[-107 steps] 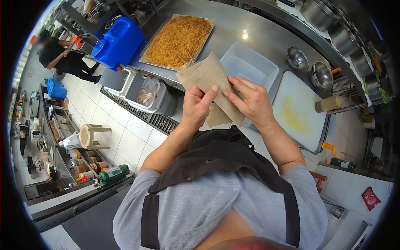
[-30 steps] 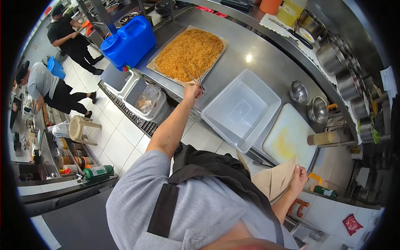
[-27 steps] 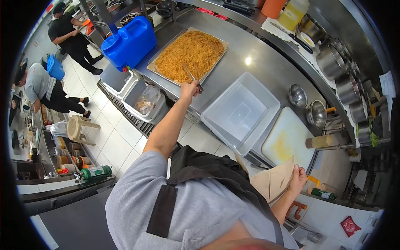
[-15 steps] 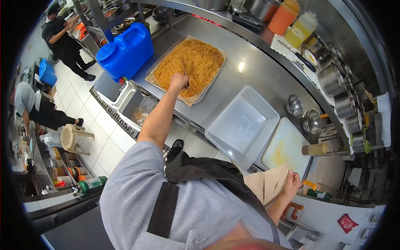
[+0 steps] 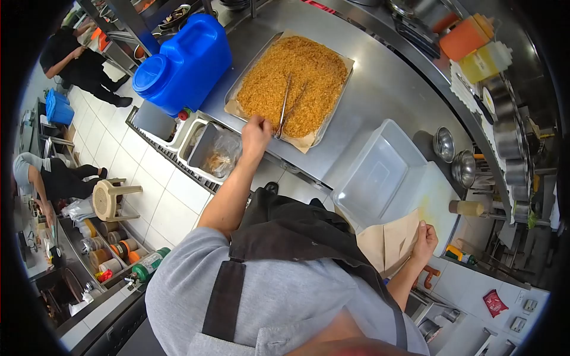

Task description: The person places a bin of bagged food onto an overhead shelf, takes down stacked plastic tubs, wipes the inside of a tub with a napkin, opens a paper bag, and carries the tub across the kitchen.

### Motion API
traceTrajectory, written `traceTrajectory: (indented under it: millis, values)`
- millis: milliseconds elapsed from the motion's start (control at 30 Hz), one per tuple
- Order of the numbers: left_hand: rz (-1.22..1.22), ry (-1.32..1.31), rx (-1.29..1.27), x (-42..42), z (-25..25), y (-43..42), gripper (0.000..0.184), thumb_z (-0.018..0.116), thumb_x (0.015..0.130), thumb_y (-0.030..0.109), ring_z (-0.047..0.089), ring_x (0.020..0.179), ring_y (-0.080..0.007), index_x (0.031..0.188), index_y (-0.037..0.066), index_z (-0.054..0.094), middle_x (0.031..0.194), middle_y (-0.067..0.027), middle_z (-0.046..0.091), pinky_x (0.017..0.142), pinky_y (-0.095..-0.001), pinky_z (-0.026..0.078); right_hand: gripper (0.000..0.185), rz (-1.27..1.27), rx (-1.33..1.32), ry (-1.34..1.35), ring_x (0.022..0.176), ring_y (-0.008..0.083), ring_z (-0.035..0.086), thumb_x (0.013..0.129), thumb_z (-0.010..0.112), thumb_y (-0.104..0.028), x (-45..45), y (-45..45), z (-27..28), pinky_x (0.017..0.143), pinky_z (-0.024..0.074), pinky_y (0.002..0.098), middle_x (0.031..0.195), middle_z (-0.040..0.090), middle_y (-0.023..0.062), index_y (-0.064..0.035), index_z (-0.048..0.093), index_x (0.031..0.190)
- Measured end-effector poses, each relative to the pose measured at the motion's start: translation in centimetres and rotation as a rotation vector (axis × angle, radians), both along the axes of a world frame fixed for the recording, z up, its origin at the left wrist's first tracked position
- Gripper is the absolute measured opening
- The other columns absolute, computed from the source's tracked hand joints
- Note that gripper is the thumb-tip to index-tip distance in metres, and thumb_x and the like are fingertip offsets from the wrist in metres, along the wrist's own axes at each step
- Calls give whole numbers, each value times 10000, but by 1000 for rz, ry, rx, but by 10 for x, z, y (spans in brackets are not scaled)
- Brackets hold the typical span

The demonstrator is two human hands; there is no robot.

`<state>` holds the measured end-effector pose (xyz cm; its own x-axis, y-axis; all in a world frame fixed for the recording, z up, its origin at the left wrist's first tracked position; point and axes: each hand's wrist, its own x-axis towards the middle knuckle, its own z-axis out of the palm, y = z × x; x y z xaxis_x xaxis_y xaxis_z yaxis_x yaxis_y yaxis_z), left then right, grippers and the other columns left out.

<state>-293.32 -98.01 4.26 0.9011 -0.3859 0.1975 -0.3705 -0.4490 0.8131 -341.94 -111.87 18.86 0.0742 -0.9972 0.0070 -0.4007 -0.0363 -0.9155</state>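
My left hand (image 5: 257, 137) is at the near edge of the metal tray (image 5: 325, 139), its fingers closed; what they grip is too small to make out. Crispy golden-brown crumbs (image 5: 309, 65) cover the tray over brown paper. Metal tongs (image 5: 285, 107) lie on the crumbs, their handle end just right of my left fingers and apart from them. Low on the right, my right hand (image 5: 425, 242) pinches brown paper sheets or bags (image 5: 389, 242), held in front of the apron. Near them on the counter is a clear plastic tub (image 5: 380, 172).
A blue jug (image 5: 184, 65) stands left of the tray. Below it are bins (image 5: 208, 148). Right of the tub lie a white cutting board (image 5: 436, 196) and metal bowls (image 5: 444, 144). Two people (image 5: 77, 65) work at the far left, near a stool (image 5: 110, 199).
My left hand has let go of the tongs, which now lie on the crumbs, and has drawn back to the tray's near edge. My right hand still holds the brown paper.
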Motion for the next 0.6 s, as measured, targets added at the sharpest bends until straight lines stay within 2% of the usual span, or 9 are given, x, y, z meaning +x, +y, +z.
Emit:
traceTrajectory:
  millis: [33, 100, 133, 200, 233, 300, 333, 500, 600]
  values:
    - [4, 6, -7, -2, -2, 8, 224, 582, 844, 187, 666, 734, -335, 841, -30, 638, 713, -190, 662, 665, -402, 541, 234, 1, -5, 1, 620, 41, 432, 903, 632, -184, 1, 2, -2, 578, 352, 192, 679, 554, -27, 3, 600, 766]
    - [32, 877, -54, 0, -4, 21, 234, 550, 879, 179, 671, 684, -268, 872, -49, 602, 708, -157, 649, 584, -338, 548, 230, -2, -20, -2, 626, 42, 438, 905, 629, -176, 3, 6, -4, 584, 358, 193, 683, 558, -23, 4, 600, 765]
    - [37, 878, -71, 1, -10, 21, 234, 550, 879, 179, 671, 684, -268, 872, -49, 602, 708, -157, 649, 584, -338, 548, 226, -10, -24, -9, 631, 42, 444, 906, 626, -168, 5, 7, -4, 590, 364, 193, 686, 562, -20, 4, 599, 764]
    - [-42, 1167, -432, 4, -32, 13, 230, 505, 899, 148, 657, 671, -231, 926, -72, 570, 763, -144, 628, 554, -304, 555, 224, -7, -37, -19, 633, 44, 442, 905, 628, -168, 10, 8, -5, 591, 365, 195, 688, 562, -19, 3, 599, 763]
    - [-49, 1166, -438, 8, -37, 8, 230, 505, 899, 148, 657, 671, -231, 926, -72, 570, 763, -144, 628, 554, -304, 555, 223, -23, -33, -27, 635, 46, 441, 904, 631, -167, 13, 11, -3, 593, 365, 197, 690, 563, -17, 2, 599, 762]
    - [17, 1241, -472, 13, -48, -5, 217, 476, 898, 103, 645, 726, -283, 973, -90, 539, 862, -191, 624, 609, -346, 571, 224, -31, -47, -23, 634, 47, 439, 903, 633, -169, 20, 14, 3, 592, 364, 198, 689, 561, -18, 1, 598, 761]
    - [8, 1230, -482, 12, -45, -7, 206, 449, 887, 66, 630, 730, -285, 970, -102, 533, 851, -191, 611, 618, -374, 583, 224, -32, -57, -23, 633, 49, 437, 902, 636, -170, 24, 14, 5, 591, 363, 200, 689, 560, -18, 0, 598, 761]
    - [62, 1269, -546, 22, -46, -30, 205, 440, 872, 48, 622, 726, -277, 974, -97, 544, 851, -175, 610, 601, -382, 586, 235, -65, -41, 17, 629, 47, 426, 900, 641, -180, 31, 20, 6, 585, 356, 201, 683, 555, -21, -1, 597, 754]
    - [107, 1182, -518, 43, -52, -69, 220, 431, 871, 48, 625, 718, -272, 987, -82, 565, 863, -169, 612, 586, -385, 591, 247, -92, -45, 71, 617, 44, 414, 898, 645, -191, 32, 23, 14, 574, 346, 200, 668, 546, -26, -3, 597, 744]
